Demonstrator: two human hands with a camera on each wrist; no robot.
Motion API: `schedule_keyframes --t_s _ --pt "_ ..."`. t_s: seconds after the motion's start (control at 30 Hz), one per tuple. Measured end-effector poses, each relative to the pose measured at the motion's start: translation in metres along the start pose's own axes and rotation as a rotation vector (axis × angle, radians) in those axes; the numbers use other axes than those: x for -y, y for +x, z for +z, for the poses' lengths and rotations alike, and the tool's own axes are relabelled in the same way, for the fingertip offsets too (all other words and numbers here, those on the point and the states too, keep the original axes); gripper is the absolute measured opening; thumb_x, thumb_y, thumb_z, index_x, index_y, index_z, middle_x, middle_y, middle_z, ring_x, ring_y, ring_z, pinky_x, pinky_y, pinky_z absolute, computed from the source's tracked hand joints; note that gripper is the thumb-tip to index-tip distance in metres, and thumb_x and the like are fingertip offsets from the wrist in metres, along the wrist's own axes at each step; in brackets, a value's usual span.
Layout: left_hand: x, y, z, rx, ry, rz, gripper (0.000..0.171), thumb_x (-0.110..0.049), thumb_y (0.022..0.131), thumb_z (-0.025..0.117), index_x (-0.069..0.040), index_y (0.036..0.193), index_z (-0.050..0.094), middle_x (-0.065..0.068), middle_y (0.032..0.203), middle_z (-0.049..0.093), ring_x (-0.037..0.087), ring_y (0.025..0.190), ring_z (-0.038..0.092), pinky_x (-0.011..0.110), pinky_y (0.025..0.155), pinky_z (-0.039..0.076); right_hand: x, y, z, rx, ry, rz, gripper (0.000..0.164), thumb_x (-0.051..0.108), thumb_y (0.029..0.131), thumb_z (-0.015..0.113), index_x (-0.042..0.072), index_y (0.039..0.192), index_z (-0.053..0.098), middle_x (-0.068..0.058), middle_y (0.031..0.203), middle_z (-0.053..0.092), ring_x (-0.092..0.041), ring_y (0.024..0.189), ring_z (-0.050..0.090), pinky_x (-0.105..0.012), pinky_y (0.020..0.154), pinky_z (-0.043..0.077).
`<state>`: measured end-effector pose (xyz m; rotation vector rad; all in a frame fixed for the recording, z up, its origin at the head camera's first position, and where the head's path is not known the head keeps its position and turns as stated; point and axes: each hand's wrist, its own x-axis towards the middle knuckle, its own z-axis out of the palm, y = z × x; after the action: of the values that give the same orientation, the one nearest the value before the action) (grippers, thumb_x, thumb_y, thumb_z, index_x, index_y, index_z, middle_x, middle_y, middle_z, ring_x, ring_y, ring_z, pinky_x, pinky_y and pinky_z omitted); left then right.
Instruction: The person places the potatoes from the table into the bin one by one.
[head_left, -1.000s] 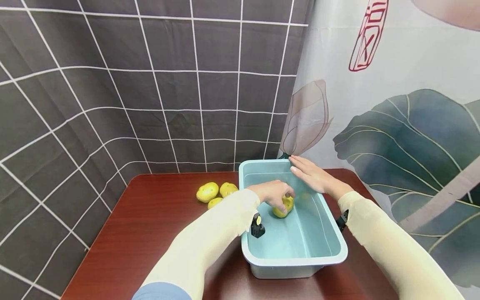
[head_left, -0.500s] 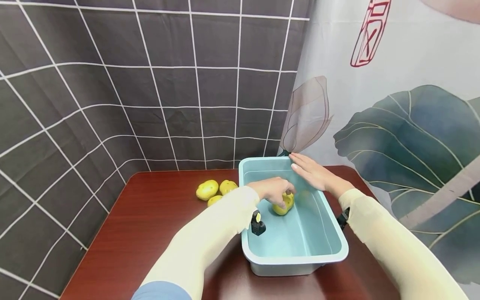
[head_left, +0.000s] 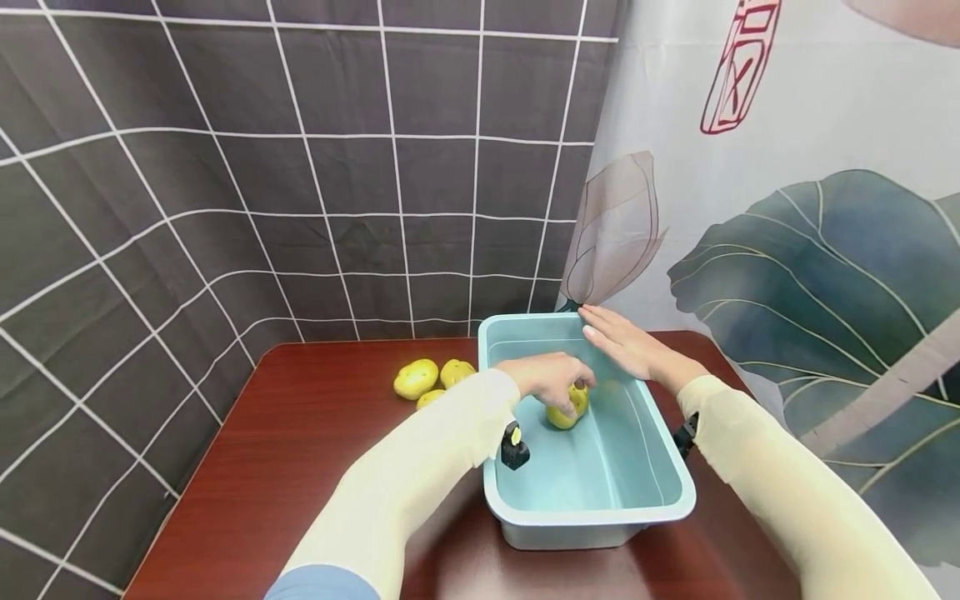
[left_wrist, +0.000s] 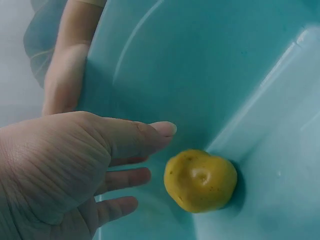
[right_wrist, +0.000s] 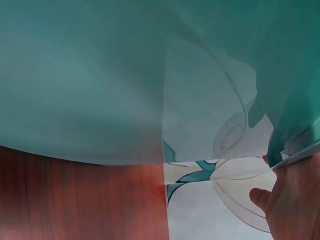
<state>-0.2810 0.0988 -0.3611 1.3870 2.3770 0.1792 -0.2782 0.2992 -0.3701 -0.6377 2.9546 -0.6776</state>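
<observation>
barely anything is changing since the earlier frame: the fingertips of the left hand (head_left: 553,377) are sitting a touch farther right over the light-blue plastic tub (head_left: 592,518). at left, three yellow potatoes (head_left: 416,379) are clustering on the red-brown table (head_left: 300,467), one partly hiding behind a sleeve (head_left: 420,458). next, the left hand is hanging inside the tub, thumb and fingers standing apart, clamping nothing. just beyond its fingertips, a lone potato (left_wrist: 200,182) is resting on the tub's floor. it is probably being firm, fairly light and slightly slippery, so thumb and fingers should be gripping opposite sides of its middle. at right, the right hand (head_left: 624,346) is resting at the far right rim, fingers lying straight.
</observation>
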Motion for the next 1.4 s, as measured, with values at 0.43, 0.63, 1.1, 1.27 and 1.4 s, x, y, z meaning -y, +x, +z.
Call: schedule_keyframes --t_s 0.43,0.63,1.1,1.27,1.4 --pt "-0.007 -0.026 -0.036 0.01 -0.05 -0.006 0.058 -0.032 0.084 0.075 -0.018 0.136 0.055 0.002 0.132 0.059 0.011 0.119 0.054 0.026 0.099 0.041 -0.005 0.003 -0.001 0.018 -0.01 0.009 0.063 0.048 0.104 0.02 0.01 0.154 0.017 -0.014 0.159 0.013 -0.036 0.145 0.007 -0.059 0.112 0.008" --pt "-0.003 -0.045 -0.049 -0.025 -0.052 -0.008 0.057 -0.033 0.084 0.075 -0.016 0.136 0.055 0.003 0.129 0.06 0.018 0.114 0.058 0.026 0.094 0.044 -0.006 0.004 -0.002 0.013 -0.013 0.008 0.063 0.047 0.104 0.02 0.01 0.154 0.017 -0.013 0.159 0.013 -0.037 0.145 0.007 -0.059 0.112 0.007" --pt "0.026 -0.097 -0.053 -0.092 -0.103 -0.026 0.057 -0.027 0.085 0.074 -0.011 0.136 0.053 0.004 0.133 0.057 0.021 0.117 0.058 0.029 0.095 0.045 -0.001 0.004 -0.002 0.022 -0.044 0.027 0.066 0.05 0.103 0.021 0.01 0.155 0.016 -0.014 0.159 0.013 -0.037 0.145 0.006 -0.058 0.113 0.007" --pt "0.039 -0.119 -0.05 -0.137 -0.107 -0.052 0.056 -0.028 0.085 0.074 -0.014 0.136 0.054 0.003 0.13 0.059 0.018 0.112 0.06 0.028 0.093 0.046 -0.001 0.005 -0.001 0.023 -0.064 0.027 0.067 0.051 0.103 0.023 0.01 0.155 0.016 -0.013 0.16 0.012 -0.036 0.146 0.004 -0.056 0.114 0.006" --pt "0.051 -0.139 -0.045 -0.176 -0.142 -0.064 0.057 -0.028 0.084 0.075 -0.012 0.135 0.055 0.005 0.125 0.062 0.016 0.107 0.062 0.027 0.089 0.048 0.0 0.004 0.0 0.024 -0.083 0.037 0.068 0.053 0.102 0.023 0.011 0.155 0.015 -0.011 0.16 0.012 -0.036 0.146 0.002 -0.059 0.112 0.004"
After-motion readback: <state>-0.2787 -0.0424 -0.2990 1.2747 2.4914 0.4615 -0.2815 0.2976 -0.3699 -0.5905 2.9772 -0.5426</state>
